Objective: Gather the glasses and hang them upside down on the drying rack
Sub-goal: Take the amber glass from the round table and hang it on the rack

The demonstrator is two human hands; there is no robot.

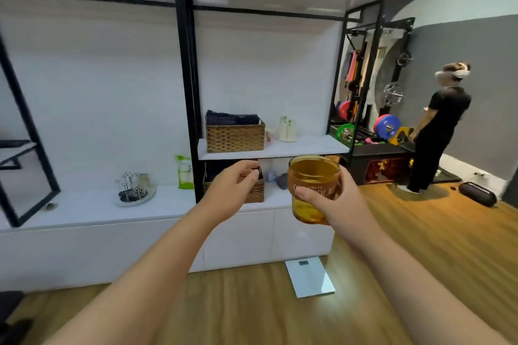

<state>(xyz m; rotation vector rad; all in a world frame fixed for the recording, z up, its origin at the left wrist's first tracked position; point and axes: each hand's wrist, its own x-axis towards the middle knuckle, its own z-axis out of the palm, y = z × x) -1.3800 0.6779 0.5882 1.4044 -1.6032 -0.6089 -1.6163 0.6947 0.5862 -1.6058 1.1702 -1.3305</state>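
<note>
— Toward the left end of the white counter (92, 211) stands the drying rack (131, 189) on its tray; which step is this?

— Gathering, I'd judge. The right hand (332, 199) is wrapped around an amber glass mug (312, 187), upright and in the air, in front of the lower shelf (280, 148), well right of the rack.

— And the left hand (231, 189)?

— Fingers loosely curled, holding nothing I can make out, near the wicker basket (256, 193).

— Next?

— Probably carry the mug left, turn it mouth-down and settle it over a free peg.
</note>
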